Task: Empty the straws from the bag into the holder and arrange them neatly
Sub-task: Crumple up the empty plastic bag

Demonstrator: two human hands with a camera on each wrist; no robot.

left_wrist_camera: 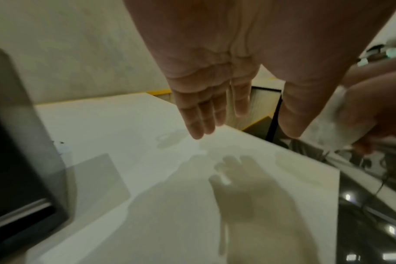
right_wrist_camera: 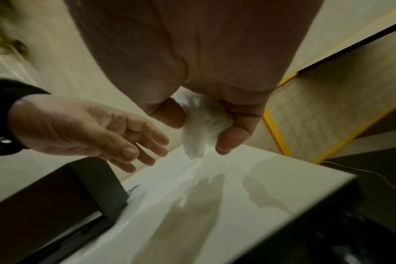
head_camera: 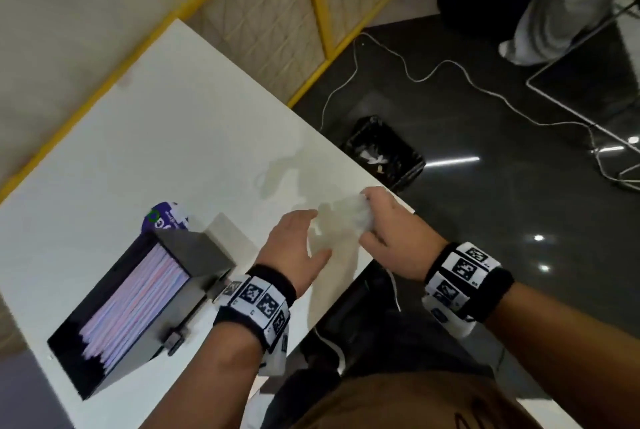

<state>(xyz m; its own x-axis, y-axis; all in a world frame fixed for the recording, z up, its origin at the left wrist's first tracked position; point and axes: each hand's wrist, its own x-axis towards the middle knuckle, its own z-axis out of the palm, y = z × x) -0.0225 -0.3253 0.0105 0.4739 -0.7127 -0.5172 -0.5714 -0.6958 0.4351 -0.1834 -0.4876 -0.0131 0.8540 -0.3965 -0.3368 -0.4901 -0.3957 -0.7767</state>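
- The right hand (head_camera: 384, 221), right of centre in the head view, clenches the crumpled clear plastic bag (head_camera: 349, 217) in curled fingers and thumb; the right wrist view shows the wad bulging out between thumb and fingers.
- The left hand (head_camera: 294, 248) hovers just left of the bag with fingers straight and spread, gripping nothing; its fingertips are near the bag, and whether they touch it cannot be told.
- Both hands are above the near right part of the white table (head_camera: 166, 124), casting soft shadows on it.
- The straws (head_camera: 135, 311), pale pink and white, lie side by side in the dark open holder (head_camera: 194, 255) at the lower left of the head view, well apart from the hands.
- A purple printed item (head_camera: 166, 217) shows behind the holder's far end, partly hidden by it.
- Off the table's right edge, on the dark floor at centre right, stands a black waste bin (head_camera: 388, 155) with pale scraps inside.
- A white cable (head_camera: 415, 77) snakes across the floor at upper right, towards a metal frame.
- Another person's legs in light trousers (head_camera: 568, 3) stand in the upper right corner.
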